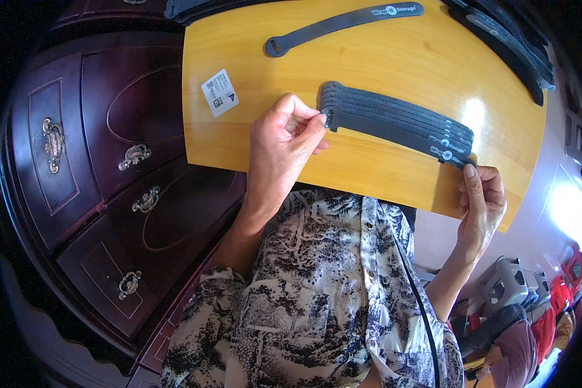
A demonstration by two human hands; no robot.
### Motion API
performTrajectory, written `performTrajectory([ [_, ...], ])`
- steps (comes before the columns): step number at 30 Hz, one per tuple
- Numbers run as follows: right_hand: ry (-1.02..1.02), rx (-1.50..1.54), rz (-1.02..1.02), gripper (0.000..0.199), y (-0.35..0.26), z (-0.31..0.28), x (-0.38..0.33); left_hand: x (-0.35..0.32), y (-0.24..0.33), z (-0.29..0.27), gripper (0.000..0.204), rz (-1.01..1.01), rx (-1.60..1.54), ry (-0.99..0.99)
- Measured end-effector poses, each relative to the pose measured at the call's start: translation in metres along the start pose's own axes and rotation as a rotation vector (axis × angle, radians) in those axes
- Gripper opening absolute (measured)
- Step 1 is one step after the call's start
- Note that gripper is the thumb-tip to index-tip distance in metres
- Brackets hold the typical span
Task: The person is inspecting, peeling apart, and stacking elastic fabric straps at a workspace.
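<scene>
A fanned row of several dark grey fabric straps (394, 111) lies on the yellow wooden table (252, 142), their edges overlapping. The nearest strap (388, 134) runs between my hands. My left hand (284, 129) pinches its slotted left end between thumb and fingertips. At the other end, the thumb and fingers of my right hand (480, 193) grip the strap's printed tip. Farther off, a single strap (343, 27) with a slot in its rounded left end lies apart from the row.
A white label (220, 92) is stuck to the tabletop at the left. Dark straps are heaped at the far right (504, 45) and along the far left edge (220, 8). Dark red drawers (129, 129) with ornate handles stand to the left. A grey plastic stool (506, 284) is at the lower right.
</scene>
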State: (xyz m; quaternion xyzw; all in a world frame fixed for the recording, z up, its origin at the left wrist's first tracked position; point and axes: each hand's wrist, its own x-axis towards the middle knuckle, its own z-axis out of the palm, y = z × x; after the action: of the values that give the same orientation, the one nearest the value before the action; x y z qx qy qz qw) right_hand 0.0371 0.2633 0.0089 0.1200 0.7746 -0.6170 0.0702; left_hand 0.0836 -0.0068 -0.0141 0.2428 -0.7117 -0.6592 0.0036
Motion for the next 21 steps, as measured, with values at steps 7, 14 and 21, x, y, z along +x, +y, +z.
performTrajectory([
  [7,0.013,-0.047,0.027,0.014,-0.0041,0.002,0.0015,0.0,0.0,0.0011,0.008,-0.011,0.023,0.012],
  [14,-0.004,-0.023,0.005,0.013,-0.0027,0.0026,0.0024,0.0007,-0.0024,0.003,0.011,0.006,0.003,0.021],
  [21,-0.001,-0.03,-0.01,0.014,-0.0018,0.0029,0.0039,0.0008,-0.004,0.0035,0.012,0.012,-0.018,0.019],
])
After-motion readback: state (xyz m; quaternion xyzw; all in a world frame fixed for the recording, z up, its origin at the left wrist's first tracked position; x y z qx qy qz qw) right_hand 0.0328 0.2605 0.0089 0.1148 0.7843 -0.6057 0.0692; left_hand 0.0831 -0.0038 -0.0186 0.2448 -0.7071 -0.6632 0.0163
